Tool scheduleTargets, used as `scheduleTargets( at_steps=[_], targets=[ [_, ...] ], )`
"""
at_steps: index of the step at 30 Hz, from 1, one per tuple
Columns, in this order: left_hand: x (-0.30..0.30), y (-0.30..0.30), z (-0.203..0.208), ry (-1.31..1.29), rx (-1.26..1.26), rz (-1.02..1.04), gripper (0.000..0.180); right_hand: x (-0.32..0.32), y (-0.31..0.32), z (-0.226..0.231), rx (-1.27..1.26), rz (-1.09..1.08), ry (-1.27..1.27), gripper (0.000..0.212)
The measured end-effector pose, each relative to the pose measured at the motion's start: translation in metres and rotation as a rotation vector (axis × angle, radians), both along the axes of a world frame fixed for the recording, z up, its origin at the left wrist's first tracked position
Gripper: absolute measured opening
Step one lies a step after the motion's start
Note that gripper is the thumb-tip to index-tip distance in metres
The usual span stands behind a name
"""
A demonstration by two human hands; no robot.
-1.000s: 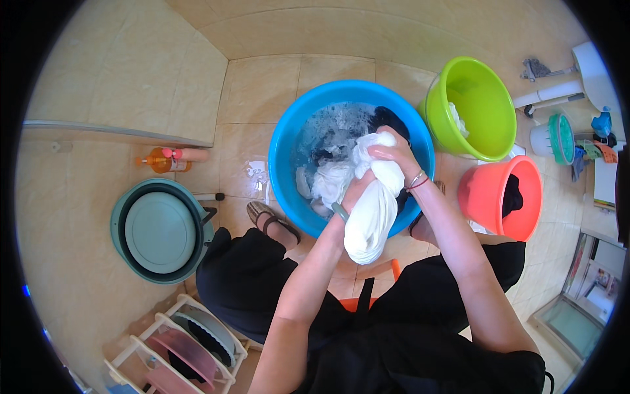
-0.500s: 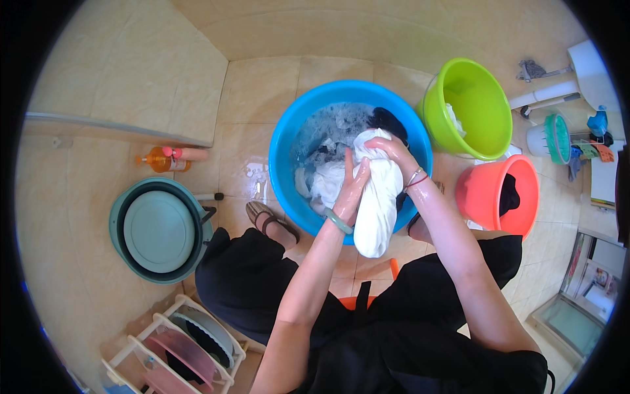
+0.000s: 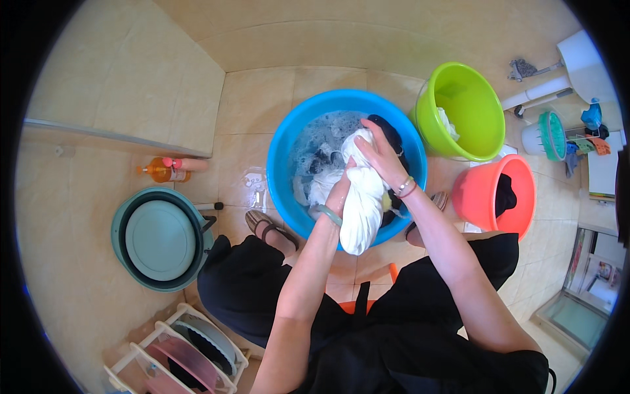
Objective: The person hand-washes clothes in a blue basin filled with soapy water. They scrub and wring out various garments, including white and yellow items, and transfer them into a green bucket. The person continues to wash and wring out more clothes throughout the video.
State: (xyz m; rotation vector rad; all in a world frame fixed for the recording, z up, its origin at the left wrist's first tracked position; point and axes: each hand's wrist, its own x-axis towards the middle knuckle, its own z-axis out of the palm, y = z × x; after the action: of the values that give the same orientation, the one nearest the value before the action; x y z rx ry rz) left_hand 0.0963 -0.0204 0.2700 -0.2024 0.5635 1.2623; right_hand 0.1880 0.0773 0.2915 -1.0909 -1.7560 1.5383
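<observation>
A wet white garment (image 3: 363, 203) hangs bunched over the near rim of a big blue basin (image 3: 283, 148) of soapy water with dark and white laundry in it. My left hand (image 3: 340, 192) grips the cloth from the left side. My right hand (image 3: 377, 152) presses on its upper end above the water. A green bangle sits on my left wrist and thin bracelets on my right.
A lime green bucket (image 3: 482, 138) with white cloth and a coral bucket (image 3: 479, 197) with dark cloth stand right of the basin. A teal folded tub (image 3: 161, 240), an orange bottle (image 3: 164, 171) and a white rack (image 3: 174, 358) lie left. My sandalled feet flank the basin.
Both hands have slid the white garment a little, the right hand pushing forward over the water and the left hand rising along the cloth. The bundle looks more stretched out.
</observation>
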Motion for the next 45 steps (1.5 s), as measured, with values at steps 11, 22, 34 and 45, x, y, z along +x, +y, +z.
scheduleTargets(
  at_steps=[11, 22, 34, 45],
  targets=[
    [0.005, -0.001, 0.016, 0.000, 0.104, 0.037, 0.072, 0.019, -0.018, -0.021, -0.074, -0.210, 0.251, 0.054],
    [-0.007, -0.002, 0.025, 0.148, 0.039, 0.045, 0.045, 0.011, -0.014, -0.006, -0.720, 0.021, 0.711, 0.063],
    [-0.006, -0.014, 0.024, -0.240, 0.302, 0.049, 0.041, 0.000, 0.009, -0.001, -0.789, 0.402, 1.051, 0.066],
    [-0.020, -0.023, 0.090, 0.107, 0.104, -0.115, 0.054, -0.007, 0.021, 0.076, -0.406, 0.412, 0.348, 0.036]
  ],
)
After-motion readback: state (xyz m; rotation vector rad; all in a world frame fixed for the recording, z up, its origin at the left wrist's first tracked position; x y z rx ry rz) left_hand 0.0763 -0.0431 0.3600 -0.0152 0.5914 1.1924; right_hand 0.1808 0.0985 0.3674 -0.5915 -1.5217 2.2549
